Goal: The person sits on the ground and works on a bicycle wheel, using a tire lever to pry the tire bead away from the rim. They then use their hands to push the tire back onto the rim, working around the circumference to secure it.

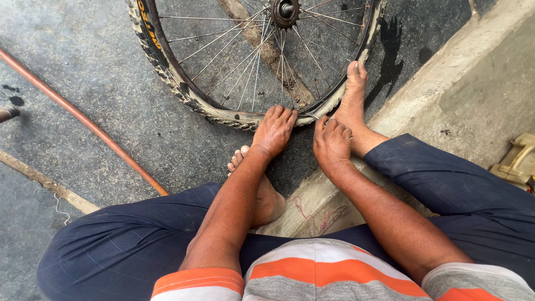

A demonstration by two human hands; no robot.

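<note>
One bicycle wheel, one hose, two hands, two bare feet

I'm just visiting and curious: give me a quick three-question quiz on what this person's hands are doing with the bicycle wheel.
1. True or false: the left hand rests on the tyre of the bicycle wheel.
2. What lies to the left of the wheel on the ground? A) a coiled rope B) a long reddish-brown pipe C) a bucket
3. Which bare foot touches the wheel's rim: the one beside the right hand or the one under the left forearm?

Key
1. True: its fingers lie on the tyre's lower edge.
2. B.
3. The right foot, beside the right hand; its toes press the rim. The right hand seems to pinch a small metal piece there.
</note>
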